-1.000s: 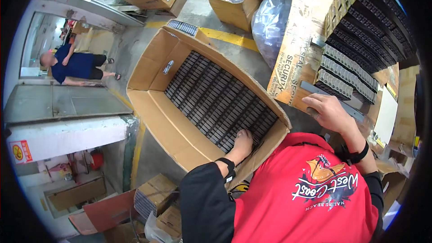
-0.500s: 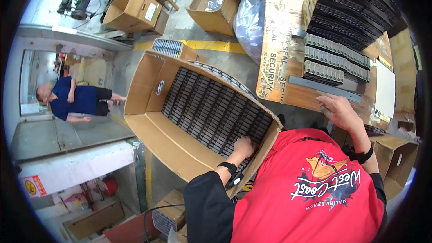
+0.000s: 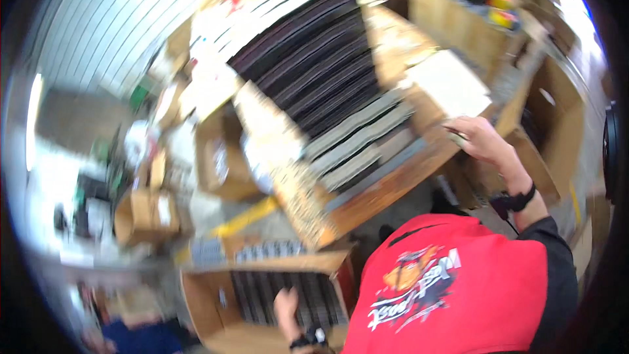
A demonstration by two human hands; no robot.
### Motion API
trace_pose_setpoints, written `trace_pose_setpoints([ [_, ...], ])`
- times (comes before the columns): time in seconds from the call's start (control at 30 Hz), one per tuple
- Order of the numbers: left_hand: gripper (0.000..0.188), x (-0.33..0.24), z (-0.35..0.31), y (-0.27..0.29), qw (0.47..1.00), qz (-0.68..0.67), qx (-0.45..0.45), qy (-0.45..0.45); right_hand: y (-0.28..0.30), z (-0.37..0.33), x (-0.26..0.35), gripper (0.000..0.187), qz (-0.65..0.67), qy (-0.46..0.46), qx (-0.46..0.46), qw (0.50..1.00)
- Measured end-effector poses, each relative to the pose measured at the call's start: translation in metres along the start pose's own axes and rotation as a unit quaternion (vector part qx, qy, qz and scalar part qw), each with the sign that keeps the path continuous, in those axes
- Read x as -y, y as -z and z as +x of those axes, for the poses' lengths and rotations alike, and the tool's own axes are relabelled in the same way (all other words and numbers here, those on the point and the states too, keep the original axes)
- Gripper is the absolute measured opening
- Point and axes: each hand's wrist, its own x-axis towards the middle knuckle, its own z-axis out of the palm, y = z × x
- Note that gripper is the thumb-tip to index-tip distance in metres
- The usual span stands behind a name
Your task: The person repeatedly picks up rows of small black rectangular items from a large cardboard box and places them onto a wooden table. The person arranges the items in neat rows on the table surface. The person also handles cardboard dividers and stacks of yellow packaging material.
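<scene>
two bare hands are spread wide apart here – one low in the frame, one high at the right. the left hand [image 3: 285,305] is inside an open carton [image 3: 202,298] at the bottom, left of centre, above dark strips [image 3: 252,292] packed in close rows.

from where i stand, the tight packing looks like the main risk: a strip pulled at a slant could snag and drag its neighbours out of line. the carton's wall might also catch the wrist on a quick lift. at the centre of the frame, pale grey rows [image 3: 360,131] and a flat bar [image 3: 383,177] lie near the front edge of a wooden table [image 3: 426,164]; a passing elbow could nudge them off.

the left forearm rises from the lower edge, fingers curled down toward the strips; motion blur means i cannot tell whether they grip one. the right arm bends up from the right side, a dark band [image 3: 514,200] at its wrist. the right hand [image 3: 478,139] hovers beside the table's right end, just below a white sheet [image 3: 449,82] – fingers bent toward the thumb, but whether they pinch anything i cannot tell.
</scene>
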Motion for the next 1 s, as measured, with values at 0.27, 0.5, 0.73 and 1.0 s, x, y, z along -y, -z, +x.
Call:
trace_pose_setpoints([
  [0.27,0.030,-0.188,-0.067,0.072,0.913,-0.347,-0.007,-0.215,0.139,-0.091,-0.162,0.022,-0.070,-0.292,-0.235,0.924],
  [0.5,0.029,-0.492,-0.144,0.048,0.815,-0.240,0.268,-0.455,0.117,-0.227,-0.423,0.021,0.166,-0.649,-0.158,0.725],
  [0.73,0.027,-0.802,-0.255,-0.142,0.591,0.077,0.401,-0.696,-0.001,-0.354,-0.469,0.025,0.025,-0.793,-0.082,0.603],
  [1.0,0.041,-0.874,-0.246,-0.471,0.632,0.346,0.299,-0.626,-0.114,-0.385,-0.517,0.023,0.106,-0.811,0.130,0.561],
])
